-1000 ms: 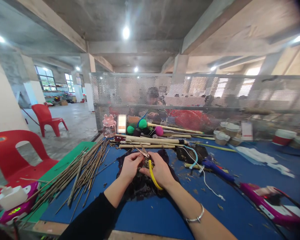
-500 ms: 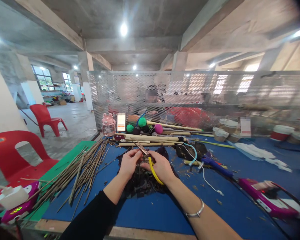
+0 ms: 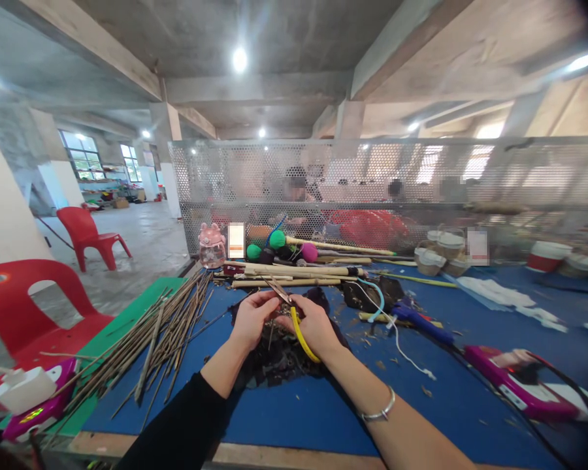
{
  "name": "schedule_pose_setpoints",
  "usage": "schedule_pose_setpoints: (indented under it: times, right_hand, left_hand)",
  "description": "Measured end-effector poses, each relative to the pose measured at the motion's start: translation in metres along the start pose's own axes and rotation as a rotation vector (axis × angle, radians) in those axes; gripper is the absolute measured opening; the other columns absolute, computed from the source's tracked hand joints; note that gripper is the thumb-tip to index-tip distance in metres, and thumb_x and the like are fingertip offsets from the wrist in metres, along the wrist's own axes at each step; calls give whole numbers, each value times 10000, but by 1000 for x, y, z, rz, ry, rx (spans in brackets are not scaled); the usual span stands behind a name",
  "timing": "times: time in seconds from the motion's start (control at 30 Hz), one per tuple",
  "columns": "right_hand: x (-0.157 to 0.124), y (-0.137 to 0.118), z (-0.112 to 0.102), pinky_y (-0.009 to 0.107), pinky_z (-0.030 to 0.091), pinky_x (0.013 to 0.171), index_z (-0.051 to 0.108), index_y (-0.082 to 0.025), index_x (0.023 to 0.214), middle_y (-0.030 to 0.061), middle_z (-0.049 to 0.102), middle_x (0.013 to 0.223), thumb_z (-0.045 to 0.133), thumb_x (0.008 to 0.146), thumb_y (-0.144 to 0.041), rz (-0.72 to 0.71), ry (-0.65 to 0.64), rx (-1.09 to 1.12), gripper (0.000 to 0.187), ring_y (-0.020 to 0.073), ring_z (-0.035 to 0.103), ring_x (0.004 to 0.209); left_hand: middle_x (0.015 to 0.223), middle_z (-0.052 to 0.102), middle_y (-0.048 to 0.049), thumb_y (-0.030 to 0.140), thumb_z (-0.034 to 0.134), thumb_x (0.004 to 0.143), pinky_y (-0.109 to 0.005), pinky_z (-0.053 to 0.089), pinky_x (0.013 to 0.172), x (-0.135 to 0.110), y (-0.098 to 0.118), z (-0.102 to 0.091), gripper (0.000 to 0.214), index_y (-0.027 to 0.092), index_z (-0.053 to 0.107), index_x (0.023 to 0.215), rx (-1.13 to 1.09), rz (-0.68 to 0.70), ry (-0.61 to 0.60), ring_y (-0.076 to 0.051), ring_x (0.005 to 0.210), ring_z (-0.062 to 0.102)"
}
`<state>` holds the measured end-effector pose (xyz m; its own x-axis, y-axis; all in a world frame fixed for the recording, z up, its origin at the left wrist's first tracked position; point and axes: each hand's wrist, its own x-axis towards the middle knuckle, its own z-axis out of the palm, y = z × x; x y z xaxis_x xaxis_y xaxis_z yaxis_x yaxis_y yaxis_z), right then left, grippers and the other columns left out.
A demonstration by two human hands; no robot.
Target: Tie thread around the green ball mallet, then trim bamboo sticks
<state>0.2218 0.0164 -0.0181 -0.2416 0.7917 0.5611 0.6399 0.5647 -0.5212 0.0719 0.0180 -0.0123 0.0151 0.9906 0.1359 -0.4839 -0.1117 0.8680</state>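
Note:
My right hand (image 3: 316,326) is closed round yellow-handled scissors (image 3: 289,307), blades pointing up and left. My left hand (image 3: 252,320) pinches a small dark piece at the blade tips; what it is I cannot make out. Both hands hover over a heap of dark scraps (image 3: 279,356) on the blue table mat (image 3: 294,418). A silver bracelet sits on my right wrist.
A fan of thin sticks (image 3: 161,333) lies left of the heap. Thicker bamboo rods (image 3: 294,271) and coloured balls lie behind. A blue tool (image 3: 421,321) and a pink device (image 3: 519,385) lie to the right. Red chairs (image 3: 24,307) stand left. People sit behind a mesh screen (image 3: 372,176).
The view has shifted slightly. My hands stay together over the heap, with the scissors held much the same.

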Motion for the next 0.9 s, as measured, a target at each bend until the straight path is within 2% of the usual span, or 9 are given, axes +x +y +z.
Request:
schedule_pose_setpoints:
  times: [0.07, 0.23, 0.4, 0.63, 0.9]
  right_hand:
    - [1, 0, -1, 269, 456, 698, 591, -199, 1029, 58, 640, 872, 624, 721, -438, -6, 15, 6, 391, 182, 585, 755]
    - [1, 3, -3, 246, 440, 628, 611, -204, 968, 45, 648, 811, 622, 721, -437, -13, 1, -20, 341, 172, 578, 688]
    - [1, 2, -3, 245, 430, 612, 600, -203, 981, 34, 642, 765, 596, 742, -444, 22, -32, -9, 339, 167, 575, 649]
    - [-1, -8, -4, 292, 436, 746, 537, -213, 1078, 68, 616, 971, 643, 682, -469, 29, -80, -92, 484, 205, 589, 866]
    - [0, -4, -5, 240, 431, 637, 595, -220, 973, 42, 655, 827, 598, 728, -490, 19, -59, -92, 364, 166, 593, 684]
  left_hand:
    - [714, 688, -53, 277, 797, 514, -194, 426, 537, 0, 0, 0, 349, 119, 693, 807, -13, -7, 1, -94, 577, 577]
    - [599, 664, -21, 280, 807, 489, -177, 389, 491, 0, 1, 1, 325, 116, 688, 743, -1, -13, 50, -64, 493, 535]
    - [645, 684, -37, 271, 813, 478, -191, 401, 505, 2, 2, 1, 353, 119, 693, 774, -23, -26, 81, -72, 503, 543]
    - [693, 696, -44, 255, 800, 501, -204, 438, 586, 2, 3, 0, 309, 115, 698, 757, -37, 17, 21, -88, 564, 574]
    - [640, 662, -22, 274, 807, 495, -192, 415, 537, 2, 2, -2, 336, 120, 645, 746, -32, -27, 4, -80, 526, 555]
